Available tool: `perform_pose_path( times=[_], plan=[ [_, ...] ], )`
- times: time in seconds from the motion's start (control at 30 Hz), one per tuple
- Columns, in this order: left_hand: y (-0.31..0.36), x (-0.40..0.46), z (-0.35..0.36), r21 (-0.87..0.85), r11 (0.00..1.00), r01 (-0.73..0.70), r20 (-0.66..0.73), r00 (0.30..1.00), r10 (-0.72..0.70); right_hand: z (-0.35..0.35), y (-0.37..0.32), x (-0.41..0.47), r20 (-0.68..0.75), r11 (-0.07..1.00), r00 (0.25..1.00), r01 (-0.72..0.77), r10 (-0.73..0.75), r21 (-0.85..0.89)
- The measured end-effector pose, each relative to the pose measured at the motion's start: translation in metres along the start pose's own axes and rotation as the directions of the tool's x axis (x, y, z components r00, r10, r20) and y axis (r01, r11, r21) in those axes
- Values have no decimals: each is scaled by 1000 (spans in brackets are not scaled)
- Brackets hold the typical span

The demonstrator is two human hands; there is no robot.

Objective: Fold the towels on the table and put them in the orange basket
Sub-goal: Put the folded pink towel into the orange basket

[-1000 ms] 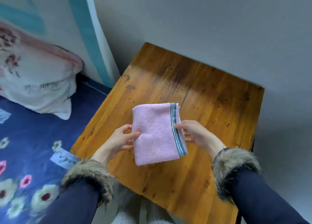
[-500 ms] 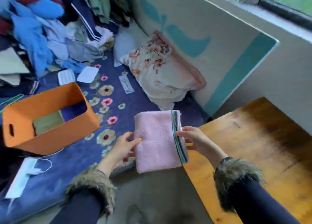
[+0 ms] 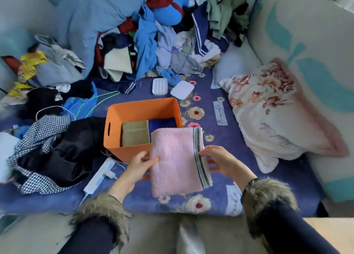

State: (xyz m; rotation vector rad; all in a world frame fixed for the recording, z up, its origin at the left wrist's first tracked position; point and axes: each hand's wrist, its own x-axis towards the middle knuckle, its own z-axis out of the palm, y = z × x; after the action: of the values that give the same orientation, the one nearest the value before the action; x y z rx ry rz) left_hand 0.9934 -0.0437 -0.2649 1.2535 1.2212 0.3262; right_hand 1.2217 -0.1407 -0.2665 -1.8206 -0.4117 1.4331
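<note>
The folded pink towel (image 3: 175,162) is held in the air between both hands, the left hand (image 3: 137,167) pinching its left edge and the right hand (image 3: 220,162) its striped right edge. Its long axis runs away from the person, and its far end overlaps the near right corner of the orange basket (image 3: 134,108), which stands on the bed (image 3: 220,119). The open space above the blue towel (image 3: 161,122), beside the olive towel (image 3: 135,133), lies just ahead and slightly left of the grip, with the left hand judged nearer.

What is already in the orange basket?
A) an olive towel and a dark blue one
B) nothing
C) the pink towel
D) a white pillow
A: an olive towel and a dark blue towel lie side by side inside the basket, while both hands hold the pink towel in front of it.
</note>
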Motion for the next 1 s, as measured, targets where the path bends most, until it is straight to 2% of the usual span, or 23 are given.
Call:
perform_pose_path(
  times=[0.23, 0.53, 0.73, 0.87, 1.0],
  plan=[
    [22, 96, -63, -55, 995, 85, -172, 981, -93, 57, -76, 112, 111, 999, 993, -32, 37, -41],
    [14, 225, -118, -55, 960, 275, -276, 920, -280, 126, -116, 249, 118, 976, 973, -183, 196, -114],
    [-36, 306, -135, 110, 911, 398, -359, 870, -337, 165, -86, 334, 88, 951, 951, -286, 297, -119],
    [-63, 339, -139, 337, 838, 429, -402, 871, -284, 187, -64, 372, 39, 933, 941, -326, 335, -149],
    [-75, 364, -147, 431, 779, 456, -446, 858, -256, 208, -57, 404, -13, 927, 952, -300, 305, -224]
  ],
)
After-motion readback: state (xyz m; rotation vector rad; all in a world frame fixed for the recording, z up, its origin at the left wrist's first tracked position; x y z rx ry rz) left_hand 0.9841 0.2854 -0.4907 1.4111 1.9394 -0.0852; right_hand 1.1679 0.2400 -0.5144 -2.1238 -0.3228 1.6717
